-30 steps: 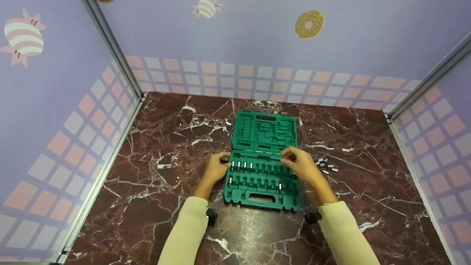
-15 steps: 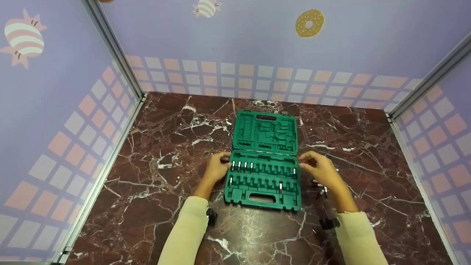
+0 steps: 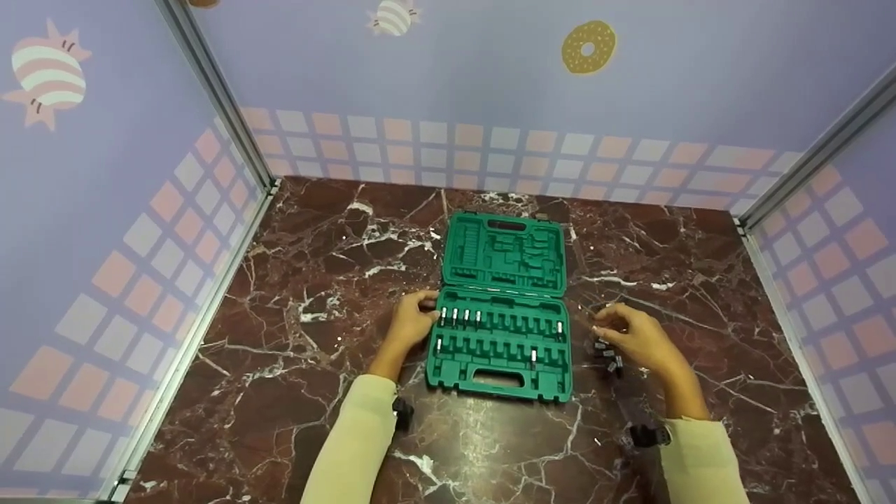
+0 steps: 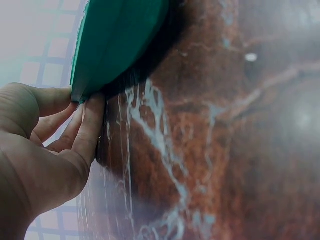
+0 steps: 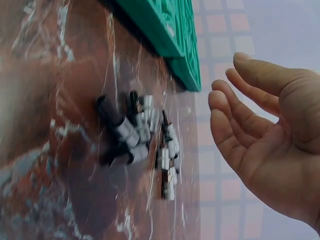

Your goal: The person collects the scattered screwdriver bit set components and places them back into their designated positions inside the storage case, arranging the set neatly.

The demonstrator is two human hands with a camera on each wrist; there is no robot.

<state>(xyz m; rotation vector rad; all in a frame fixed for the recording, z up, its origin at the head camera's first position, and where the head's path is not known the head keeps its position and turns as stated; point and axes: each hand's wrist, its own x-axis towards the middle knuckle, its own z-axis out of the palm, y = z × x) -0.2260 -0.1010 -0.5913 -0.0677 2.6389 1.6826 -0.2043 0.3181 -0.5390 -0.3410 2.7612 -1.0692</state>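
Observation:
An open green socket case (image 3: 456,372) lies on the marble-patterned table. Several bit sockets (image 3: 467,318) stand in the left of its upper row, with one more at the right end. The lower row holds a bit socket (image 3: 439,344) at its left and one toward the right. At the case's left edge is my left hand (image 3: 409,322); the left wrist view shows thumb and fingers pinching the green edge (image 4: 82,87). My right hand (image 3: 640,341), fingers loosely bent and holding nothing, hovers over a pile of loose bit sockets (image 5: 132,132) right of the case.
The case's lid (image 3: 504,252) is folded back, away from me, with moulded recesses inside. Patterned walls with metal frame strips (image 3: 220,98) enclose the table (image 3: 336,280) at the back and both sides.
My right hand has left the case and moved right, over the loose bit sockets. A bit socket now shows at the upper row's right end. The left hand has stayed put.

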